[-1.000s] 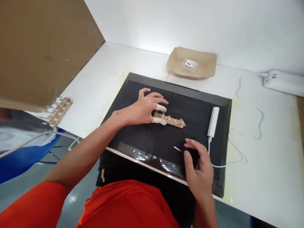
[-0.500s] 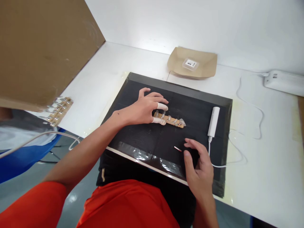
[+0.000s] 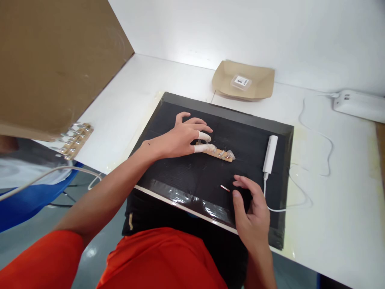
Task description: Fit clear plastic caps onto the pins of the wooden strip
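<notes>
White finger cots cover the thumb and index finger of my left hand. These two fingers are pinched close together over the left part of a narrow tan strip, which carries a row of small clear and metal pieces. The fingers hide what lies between them; the other fingers are spread. My right hand rests at the lower right of the black mat, palm inward, thumb and fingers apart, holding nothing. A short, thin silvery-red piece lies on the mat just left of its fingertips.
On the black mat lies a white stick-shaped device with a cable. Behind it, a brown paper tray holds a small clear box. Another strip with metal pieces sits at the left by a brown panel. A white power strip stands far right.
The thumb of my left hand has shifted up and right onto the strip, closer to the index finger. My right hand and the small silvery-red piece have stayed put.
</notes>
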The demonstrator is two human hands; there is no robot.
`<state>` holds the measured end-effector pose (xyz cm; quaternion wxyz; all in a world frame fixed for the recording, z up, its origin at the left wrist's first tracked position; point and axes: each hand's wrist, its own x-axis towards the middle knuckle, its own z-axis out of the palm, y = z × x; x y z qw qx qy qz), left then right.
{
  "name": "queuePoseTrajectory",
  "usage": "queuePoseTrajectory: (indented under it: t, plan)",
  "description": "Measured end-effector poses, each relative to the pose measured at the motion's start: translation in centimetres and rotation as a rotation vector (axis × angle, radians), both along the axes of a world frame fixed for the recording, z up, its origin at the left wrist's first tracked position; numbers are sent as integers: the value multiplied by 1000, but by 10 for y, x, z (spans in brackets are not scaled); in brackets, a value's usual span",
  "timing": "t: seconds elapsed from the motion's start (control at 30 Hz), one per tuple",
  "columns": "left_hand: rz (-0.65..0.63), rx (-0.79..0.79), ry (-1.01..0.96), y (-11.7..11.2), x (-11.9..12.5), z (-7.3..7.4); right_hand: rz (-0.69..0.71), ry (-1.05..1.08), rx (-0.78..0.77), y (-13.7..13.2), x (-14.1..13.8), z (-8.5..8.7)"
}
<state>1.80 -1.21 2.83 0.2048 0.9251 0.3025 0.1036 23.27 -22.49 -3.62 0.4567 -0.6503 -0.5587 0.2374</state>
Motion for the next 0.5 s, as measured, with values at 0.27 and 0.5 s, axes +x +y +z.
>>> queuePoseTrajectory:
  t: [0.27, 0.5]
  plan:
    - [-21, -26, 41, 3, 2, 0, -1, -6, 12, 0, -1, 1]
    - [-22, -36, 38, 6, 3, 0, 1, -13, 21, 1, -1, 0]
